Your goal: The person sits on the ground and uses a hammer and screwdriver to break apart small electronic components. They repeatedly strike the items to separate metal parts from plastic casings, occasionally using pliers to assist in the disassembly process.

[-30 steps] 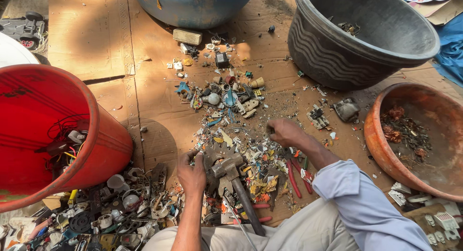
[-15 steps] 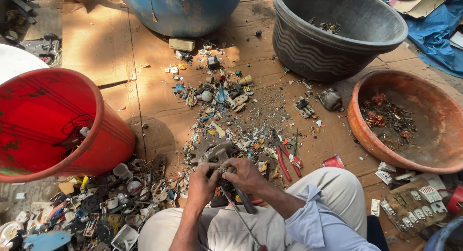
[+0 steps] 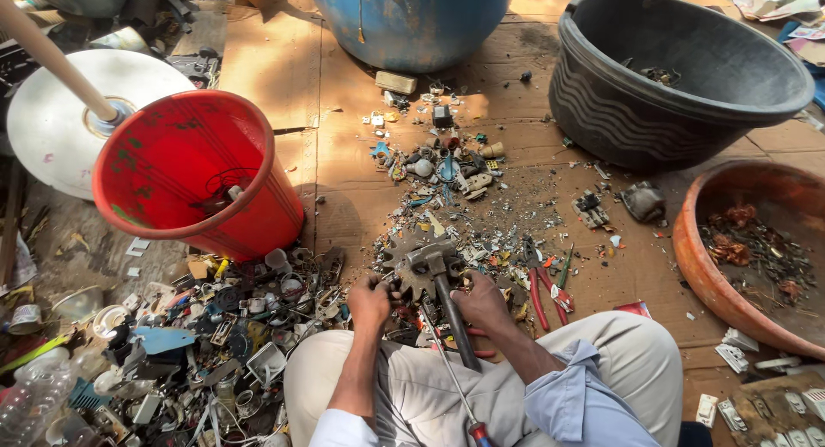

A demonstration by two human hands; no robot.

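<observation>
My left hand (image 3: pixel 369 299) and right hand (image 3: pixel 481 303) pinched a small scrap piece (image 3: pixel 414 294) just below the hammer (image 3: pixel 434 271) head. It could have slipped into the scrap pile (image 3: pixel 232 327) (my grip looked slight).

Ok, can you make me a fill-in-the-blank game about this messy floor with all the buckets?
1. The plastic bucket beside the left hand is coloured ____.
2. The big empty tub at the upper right is coloured ____.
3. The pliers lying near the right hand have ____ handles.
4. The dark metal hammer lies ____ the two hands.

Missing words: red; black; red; between
</observation>
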